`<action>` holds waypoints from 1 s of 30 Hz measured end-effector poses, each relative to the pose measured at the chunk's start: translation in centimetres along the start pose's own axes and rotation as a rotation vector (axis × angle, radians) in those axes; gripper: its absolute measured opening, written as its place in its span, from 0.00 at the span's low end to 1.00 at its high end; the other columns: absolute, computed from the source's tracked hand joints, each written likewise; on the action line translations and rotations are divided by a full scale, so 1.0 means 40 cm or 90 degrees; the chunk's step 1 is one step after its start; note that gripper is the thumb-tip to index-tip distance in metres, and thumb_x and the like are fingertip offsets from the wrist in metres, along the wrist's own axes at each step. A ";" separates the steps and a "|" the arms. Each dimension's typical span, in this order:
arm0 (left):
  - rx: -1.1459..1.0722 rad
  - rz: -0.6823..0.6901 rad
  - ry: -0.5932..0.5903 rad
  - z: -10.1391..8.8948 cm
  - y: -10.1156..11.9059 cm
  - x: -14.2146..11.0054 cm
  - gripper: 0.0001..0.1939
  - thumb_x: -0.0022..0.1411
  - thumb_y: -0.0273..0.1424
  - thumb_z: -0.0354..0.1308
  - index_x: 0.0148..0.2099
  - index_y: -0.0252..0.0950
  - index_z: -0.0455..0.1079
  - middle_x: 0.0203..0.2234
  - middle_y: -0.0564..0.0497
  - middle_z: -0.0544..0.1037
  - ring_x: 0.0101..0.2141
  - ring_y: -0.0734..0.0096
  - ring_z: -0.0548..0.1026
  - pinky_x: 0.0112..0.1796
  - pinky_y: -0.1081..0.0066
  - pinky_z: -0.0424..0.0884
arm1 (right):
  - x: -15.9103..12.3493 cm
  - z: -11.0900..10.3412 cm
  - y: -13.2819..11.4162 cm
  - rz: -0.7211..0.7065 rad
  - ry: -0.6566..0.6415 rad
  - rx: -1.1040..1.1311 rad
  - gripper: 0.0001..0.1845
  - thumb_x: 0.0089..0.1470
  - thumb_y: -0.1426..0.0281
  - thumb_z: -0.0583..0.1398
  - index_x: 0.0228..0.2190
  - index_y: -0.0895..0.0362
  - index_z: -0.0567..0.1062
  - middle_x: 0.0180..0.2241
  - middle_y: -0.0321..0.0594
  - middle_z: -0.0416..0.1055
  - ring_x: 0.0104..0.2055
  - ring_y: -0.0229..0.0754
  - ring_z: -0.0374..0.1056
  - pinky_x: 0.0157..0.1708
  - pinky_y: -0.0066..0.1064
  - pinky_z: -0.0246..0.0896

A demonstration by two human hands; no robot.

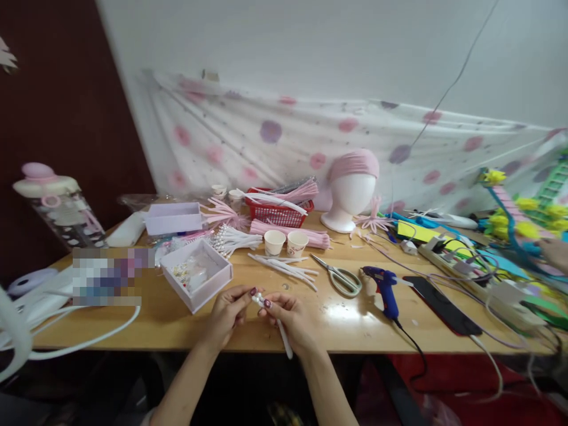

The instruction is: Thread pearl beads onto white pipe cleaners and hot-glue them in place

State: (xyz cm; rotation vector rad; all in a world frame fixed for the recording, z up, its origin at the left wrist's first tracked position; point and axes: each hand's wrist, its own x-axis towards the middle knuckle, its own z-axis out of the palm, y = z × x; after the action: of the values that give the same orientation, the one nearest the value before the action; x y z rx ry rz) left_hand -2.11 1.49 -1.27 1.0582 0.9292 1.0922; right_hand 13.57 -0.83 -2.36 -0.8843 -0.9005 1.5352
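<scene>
Pearl beads pinched between two hands at the desk's near edge

We see both hands close together, fingertips almost meeting, and we take them as the centre of our clock. The left hand (231,310) pinches a small cluster of white pearl beads (257,299) between thumb and finger. The right hand (289,316) closes in from the other side — its thumb at the beads — and a white stem (285,340) sticks out below its curled fingers, tip toward 5 o'clock. The beads sit in the gap between the two hands, just above the near edge of the desk (261,275).

Near 10 o'clock we find a pale box (219,276) with loose beads and small clear packets inside. At 11 o'clock lies a bundle of pearl-tipped white stems (239,239). Around 12 to 1 o'clock two paper cups (275,244) stand side by side, with loose white stems (288,269) lying just in front; behind them come a pink stem bundle (306,235) and a red basket (277,214).

A white mannequin head (354,192) wearing a pink band stands farther off at 1 o'clock. Between 2 and 3 o'clock lie scissors (344,281), then a blue glue gun (385,289) at 3 — and, well apart beyond it, another person's hand (554,254) beside yellow flowers (528,229).
</scene>
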 end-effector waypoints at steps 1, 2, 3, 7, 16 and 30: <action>0.000 0.001 -0.005 0.000 -0.001 -0.001 0.28 0.43 0.53 0.71 0.31 0.31 0.81 0.12 0.63 0.53 0.16 0.84 0.46 0.17 0.78 0.43 | -0.001 0.002 0.000 0.003 -0.009 -0.005 0.21 0.36 0.57 0.78 0.28 0.59 0.83 0.19 0.36 0.78 0.18 0.32 0.58 0.22 0.25 0.50; 0.001 0.001 -0.013 0.001 -0.002 -0.002 0.28 0.44 0.53 0.71 0.32 0.31 0.81 0.12 0.63 0.54 0.16 0.84 0.46 0.17 0.78 0.43 | -0.003 0.003 0.000 0.007 -0.019 -0.012 0.21 0.36 0.57 0.78 0.28 0.59 0.83 0.19 0.36 0.77 0.18 0.32 0.59 0.22 0.25 0.49; 0.001 0.000 -0.022 0.001 -0.003 -0.002 0.27 0.45 0.53 0.71 0.32 0.31 0.80 0.12 0.63 0.55 0.16 0.83 0.46 0.17 0.78 0.43 | -0.004 0.005 0.000 0.012 -0.029 -0.019 0.22 0.36 0.56 0.78 0.28 0.59 0.83 0.19 0.36 0.77 0.18 0.32 0.59 0.21 0.25 0.49; 0.007 0.010 -0.051 0.005 -0.009 -0.005 0.27 0.48 0.53 0.70 0.32 0.31 0.79 0.12 0.59 0.61 0.15 0.82 0.50 0.17 0.77 0.44 | -0.010 0.007 0.000 0.022 -0.051 -0.041 0.21 0.38 0.55 0.77 0.27 0.58 0.81 0.19 0.35 0.76 0.19 0.33 0.61 0.22 0.25 0.50; 0.048 0.069 -0.019 0.013 -0.017 -0.003 0.29 0.50 0.58 0.66 0.30 0.33 0.77 0.16 0.58 0.64 0.17 0.81 0.53 0.20 0.75 0.48 | -0.006 0.000 0.001 -0.033 -0.039 -0.061 0.23 0.39 0.52 0.76 0.24 0.58 0.79 0.18 0.35 0.74 0.22 0.36 0.63 0.26 0.27 0.53; 0.047 0.086 0.088 -0.001 -0.025 0.000 0.18 0.48 0.46 0.70 0.28 0.34 0.77 0.15 0.59 0.65 0.16 0.80 0.51 0.18 0.74 0.43 | -0.005 0.008 0.009 -0.040 -0.048 -0.167 0.28 0.47 0.44 0.70 0.28 0.57 0.74 0.17 0.32 0.73 0.12 0.30 0.55 0.16 0.24 0.43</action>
State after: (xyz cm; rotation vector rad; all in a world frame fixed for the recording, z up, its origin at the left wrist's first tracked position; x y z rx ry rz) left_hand -1.91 1.39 -2.26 1.1298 1.0264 1.2641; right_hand 13.17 -1.11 -2.52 -0.9792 -1.1928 1.4247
